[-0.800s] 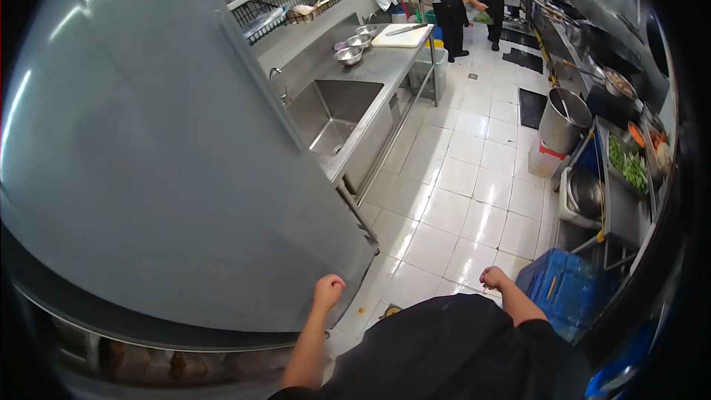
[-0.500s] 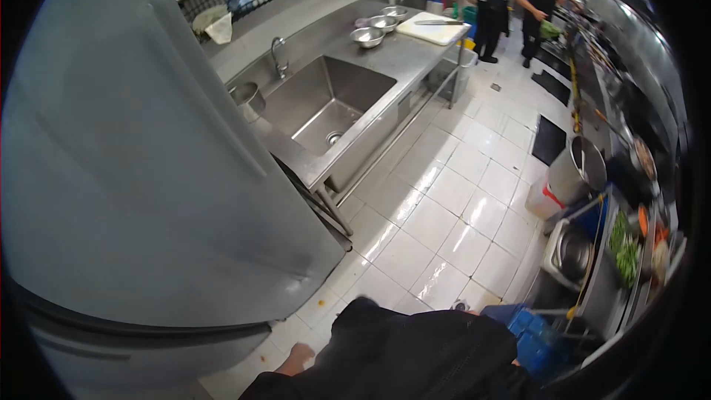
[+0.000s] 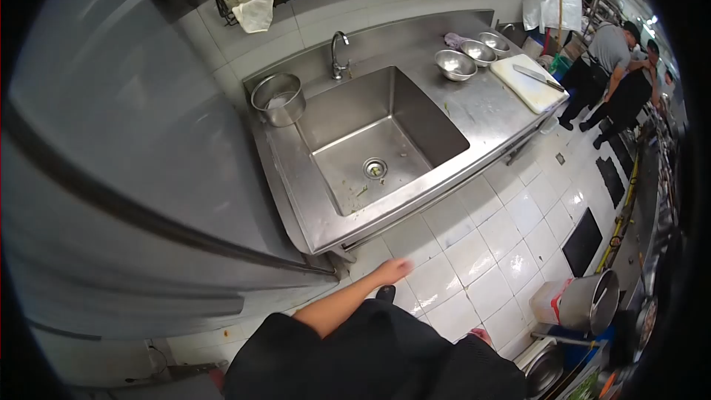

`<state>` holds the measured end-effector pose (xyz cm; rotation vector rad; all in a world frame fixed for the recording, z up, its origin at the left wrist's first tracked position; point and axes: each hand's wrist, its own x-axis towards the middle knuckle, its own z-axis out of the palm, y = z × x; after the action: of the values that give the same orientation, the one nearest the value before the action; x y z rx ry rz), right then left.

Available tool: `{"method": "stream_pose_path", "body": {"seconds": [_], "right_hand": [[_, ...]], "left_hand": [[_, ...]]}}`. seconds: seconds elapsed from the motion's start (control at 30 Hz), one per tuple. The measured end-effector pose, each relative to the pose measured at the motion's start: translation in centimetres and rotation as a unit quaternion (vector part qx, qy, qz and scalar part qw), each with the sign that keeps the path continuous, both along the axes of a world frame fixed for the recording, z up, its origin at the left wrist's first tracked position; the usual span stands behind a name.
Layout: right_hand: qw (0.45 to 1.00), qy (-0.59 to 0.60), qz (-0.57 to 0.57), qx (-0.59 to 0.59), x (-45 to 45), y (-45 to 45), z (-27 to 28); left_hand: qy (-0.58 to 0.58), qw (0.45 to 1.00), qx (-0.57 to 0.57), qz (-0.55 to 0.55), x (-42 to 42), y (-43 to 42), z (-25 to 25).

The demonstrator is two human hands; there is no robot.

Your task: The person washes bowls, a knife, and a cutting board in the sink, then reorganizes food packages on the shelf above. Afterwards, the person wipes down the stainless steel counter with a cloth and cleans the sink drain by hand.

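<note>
My left hand (image 3: 392,271) reaches forward over the tiled floor, just in front of the sink counter's front edge and touching nothing. It is blurred and its fingers do not show clearly; no object is visible in it. Only a small part of my right hand (image 3: 481,335) shows past my dark sleeve, its fingers mostly hidden. Nearest ahead is a steel sink (image 3: 348,170) with green scraps around its drain. A steel pot (image 3: 278,99) stands at the sink's left corner, beside the tap (image 3: 339,55).
Steel bowls (image 3: 455,65) and a white cutting board (image 3: 522,81) with a knife (image 3: 538,78) sit on the counter's right. A grey fridge (image 3: 170,141) stands left. Two people (image 3: 603,59) are at the back right. A large pot (image 3: 592,304) is at right.
My view has turned right and moved closer to the sink, which now fills the middle. My left hand has swung forward from beside my body. The people in the background have shifted posture.
</note>
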<state>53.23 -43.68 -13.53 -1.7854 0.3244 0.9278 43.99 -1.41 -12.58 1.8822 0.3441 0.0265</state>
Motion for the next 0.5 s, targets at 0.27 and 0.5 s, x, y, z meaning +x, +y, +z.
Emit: {"method": "stream_pose_path", "body": {"seconds": [0.27,0.5], "right_hand": [[0.986,-0.106,0.107,-0.071,12.4,-0.1,-9.5],[0.948,-0.25,0.19,0.042,43.2,22.5,7.0]], "left_hand": [[-0.161,0.984,0.024,-0.074,27.2,2.8,22.8],[-0.073,0.957,-0.248,0.128,40.5,14.1,10.6]]}}
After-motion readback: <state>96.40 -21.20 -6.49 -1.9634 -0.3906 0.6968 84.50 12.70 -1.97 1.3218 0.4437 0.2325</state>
